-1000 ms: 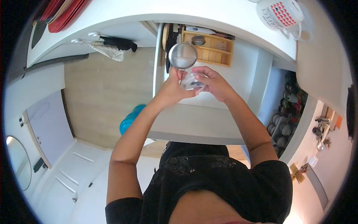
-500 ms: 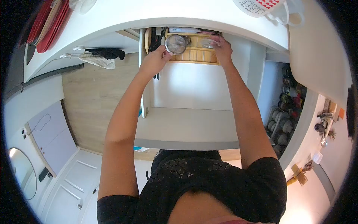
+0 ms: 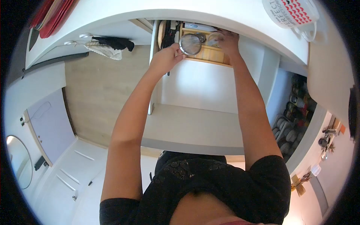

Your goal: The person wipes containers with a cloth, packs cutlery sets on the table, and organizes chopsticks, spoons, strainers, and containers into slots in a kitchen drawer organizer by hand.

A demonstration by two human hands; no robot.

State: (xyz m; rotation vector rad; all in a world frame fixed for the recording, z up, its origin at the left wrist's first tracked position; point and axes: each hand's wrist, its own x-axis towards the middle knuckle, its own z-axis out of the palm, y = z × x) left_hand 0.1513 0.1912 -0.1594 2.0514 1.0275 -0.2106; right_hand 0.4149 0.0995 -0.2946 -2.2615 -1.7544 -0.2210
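My left hand (image 3: pixel 165 59) is closed on the edge of a small round metal mesh strainer (image 3: pixel 190 44), held over the left part of a wooden organizer tray (image 3: pixel 210 55) in the open drawer. Over the tray's right side, my right hand (image 3: pixel 228 43) has its fingers closed round a clear, round, shallow piece (image 3: pixel 214 39); its exact kind is hard to make out. A small dark metal item (image 3: pixel 201 37) lies just behind the strainer. Black-handled utensils (image 3: pixel 170 36) fill the slot left of the tray.
The white drawer (image 3: pixel 195 84) is pulled out toward my body. On the counter above stand a mug with red hearts (image 3: pixel 288 13) and red folded items (image 3: pixel 56 22). Black and white cloths (image 3: pixel 112 44) hang at left. Jars (image 3: pixel 296 101) fill a lower space at right.
The camera view has shifted, so the drawer and hands appear further right and slightly higher. My right hand now covers more of the clear piece. My left hand keeps hold of the strainer.
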